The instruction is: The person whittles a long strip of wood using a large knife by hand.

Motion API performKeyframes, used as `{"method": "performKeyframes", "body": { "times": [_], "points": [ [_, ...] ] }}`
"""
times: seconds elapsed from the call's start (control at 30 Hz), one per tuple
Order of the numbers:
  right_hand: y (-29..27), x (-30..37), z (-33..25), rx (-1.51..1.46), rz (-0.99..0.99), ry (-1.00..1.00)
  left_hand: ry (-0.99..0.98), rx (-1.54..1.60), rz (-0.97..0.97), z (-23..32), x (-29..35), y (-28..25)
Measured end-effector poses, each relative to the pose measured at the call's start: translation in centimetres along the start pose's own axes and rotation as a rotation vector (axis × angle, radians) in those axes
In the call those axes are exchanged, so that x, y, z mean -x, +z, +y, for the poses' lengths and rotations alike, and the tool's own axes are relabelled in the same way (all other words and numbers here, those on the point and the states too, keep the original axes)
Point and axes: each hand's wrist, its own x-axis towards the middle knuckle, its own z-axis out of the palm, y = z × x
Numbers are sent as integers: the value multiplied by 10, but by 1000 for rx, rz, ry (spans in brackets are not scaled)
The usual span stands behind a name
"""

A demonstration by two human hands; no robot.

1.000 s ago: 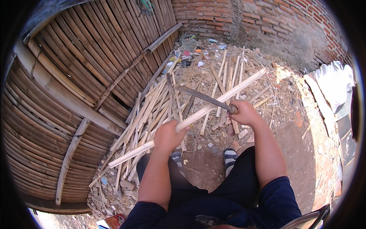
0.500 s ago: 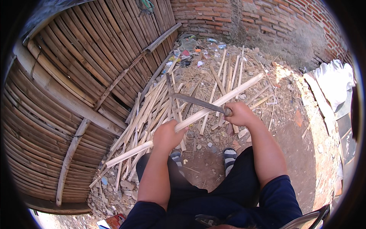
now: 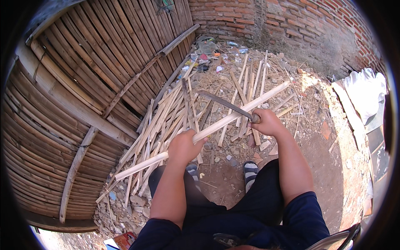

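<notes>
My left hand (image 3: 182, 146) is wrapped around a long pale wooden strip (image 3: 266, 96), which slants from low on the left up to the right. Closed on the short handle of a machete (image 3: 223, 101), my right hand (image 3: 268, 122) is just right of the strip. The dark blade crosses the strip, its slightly curved tip pointing up and left beyond it. Whether the edge touches the wood, I cannot tell.
Many loose wooden strips (image 3: 166, 112) lie heaped on rubble ahead and to the left. A bamboo wall (image 3: 79, 62) stands at left, a brick wall (image 3: 233, 16) at the back. Crumpled white sheeting (image 3: 362, 91) is at right. My sandalled feet (image 3: 251, 173) are below.
My right hand has shifted slightly right and up with the machete, and the blade has turned a little. The strip in my left hand has barely moved.
</notes>
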Motion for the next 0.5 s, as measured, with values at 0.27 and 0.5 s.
{"method": "performKeyframes", "body": {
  "times": [0.27, 0.5],
  "points": [
    [3, -2, -4, 59, -3, -14, -19, -25, 0, -1, 1, -2],
    [4, -2, 2, 26, 14, -48, -32, -22, -11, 0, 0, -2]
  ]
}}
